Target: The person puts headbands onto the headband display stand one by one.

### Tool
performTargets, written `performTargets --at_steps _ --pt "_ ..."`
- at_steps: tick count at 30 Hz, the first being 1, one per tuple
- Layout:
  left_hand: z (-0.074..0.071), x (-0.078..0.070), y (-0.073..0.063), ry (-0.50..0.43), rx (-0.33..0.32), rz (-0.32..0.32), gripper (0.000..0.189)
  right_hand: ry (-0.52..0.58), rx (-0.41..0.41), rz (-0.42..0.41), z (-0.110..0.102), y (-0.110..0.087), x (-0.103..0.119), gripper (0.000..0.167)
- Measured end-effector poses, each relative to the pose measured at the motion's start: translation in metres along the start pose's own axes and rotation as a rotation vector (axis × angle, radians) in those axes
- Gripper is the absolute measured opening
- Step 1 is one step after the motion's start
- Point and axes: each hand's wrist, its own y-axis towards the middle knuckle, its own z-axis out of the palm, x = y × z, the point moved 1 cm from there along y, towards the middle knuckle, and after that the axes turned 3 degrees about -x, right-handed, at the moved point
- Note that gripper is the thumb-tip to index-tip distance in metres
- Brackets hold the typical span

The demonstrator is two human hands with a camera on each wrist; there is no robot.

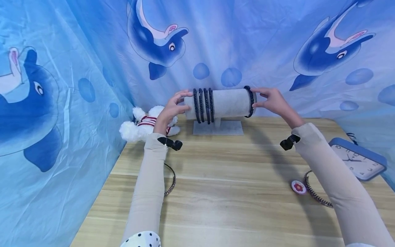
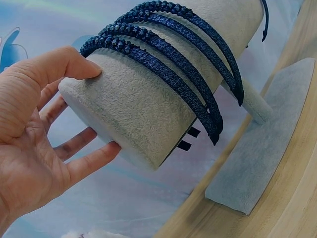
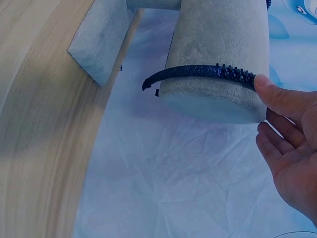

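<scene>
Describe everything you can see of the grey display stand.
The grey display stand is a thick cylinder lying level on a short post above a flat, rectangular base, which rests on the wood-grain table. Its covering looks like soft suede. Four dark headbands arch over its left part, and a lone headband sits near its right end. The left hand grips its left end; the right hand has its thumb on the lone headband.
</scene>
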Motion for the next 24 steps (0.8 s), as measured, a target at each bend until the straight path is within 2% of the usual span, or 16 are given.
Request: performTargets --at_steps 9,19,24 --pt "0.002 -0.023 -0.014 0.014 0.025 -0.027 0.056 -0.05 0.068 -0.003 -0.001 0.006 0.004 0.064" --pt "0.003 -0.026 -0.017 0.036 0.02 -0.016 0.054 -0.114 0.112 0.001 0.006 0.016 0.018 0.065" --pt "0.003 -0.027 -0.018 0.041 0.019 -0.018 0.054 -0.131 0.118 -0.028 0.009 0.02 0.024 0.064"
